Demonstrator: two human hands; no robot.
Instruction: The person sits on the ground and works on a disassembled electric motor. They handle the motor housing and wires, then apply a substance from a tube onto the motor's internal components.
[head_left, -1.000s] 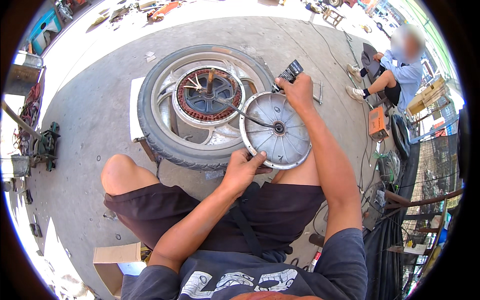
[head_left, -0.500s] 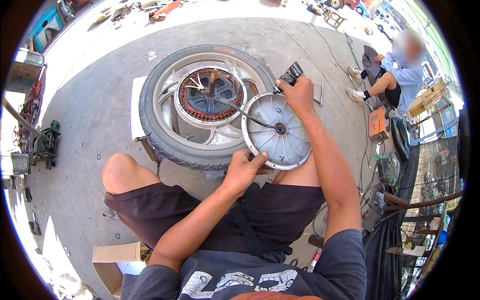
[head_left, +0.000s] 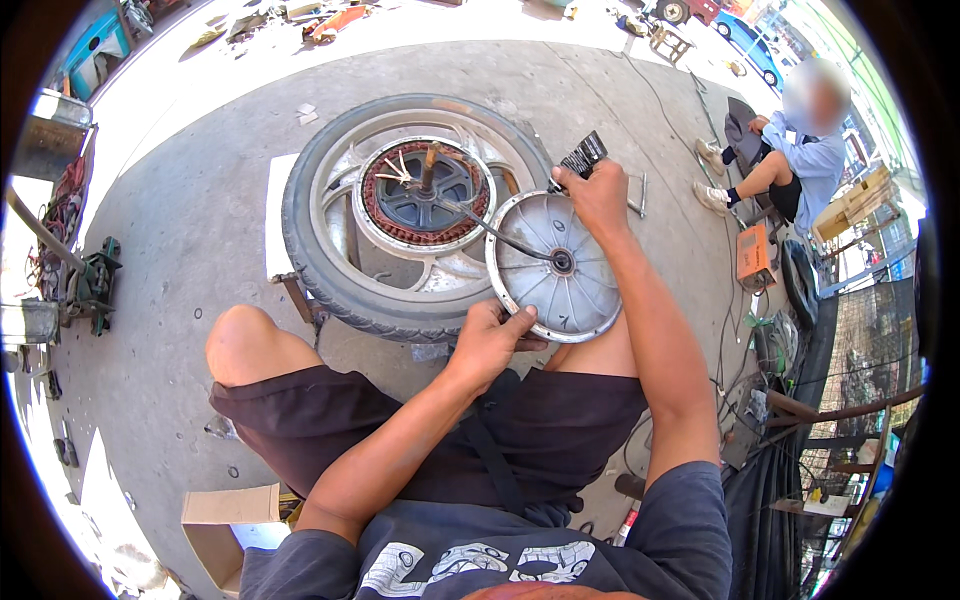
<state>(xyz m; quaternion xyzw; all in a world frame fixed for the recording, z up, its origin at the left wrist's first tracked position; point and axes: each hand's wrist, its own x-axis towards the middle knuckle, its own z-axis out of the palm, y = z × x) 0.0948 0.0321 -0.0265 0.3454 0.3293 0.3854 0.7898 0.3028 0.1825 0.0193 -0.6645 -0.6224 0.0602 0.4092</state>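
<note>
My left hand (head_left: 488, 345) grips the near left edge of a round silver motor cover (head_left: 570, 295), thumb on top and fingers underneath. In my right hand (head_left: 598, 196) is a black squeeze tube (head_left: 583, 158) with pale print, its narrow end down at the cover's far rim. The cover is tilted over my right thigh, and a black cable (head_left: 512, 238) runs through its centre to the motor hub. Just left of it lies a spoked wheel with a tyre (head_left: 322, 292). Its open hub shows a ring of copper windings (head_left: 376, 213), an axle and loose pale wires.
A pale board (head_left: 283, 215) shows under the wheel's left side. An open cardboard box (head_left: 207, 535) stands by my left hip. To the right, a person (head_left: 815, 165) sits beside an orange machine (head_left: 754, 257), with cables along the floor. A metal T-shaped tool (head_left: 641, 196) lies beyond my right hand.
The view has shifted slightly, and more of a blue car shows at the far right. Both hands keep their hold, with the tube still at the cover's rim.
</note>
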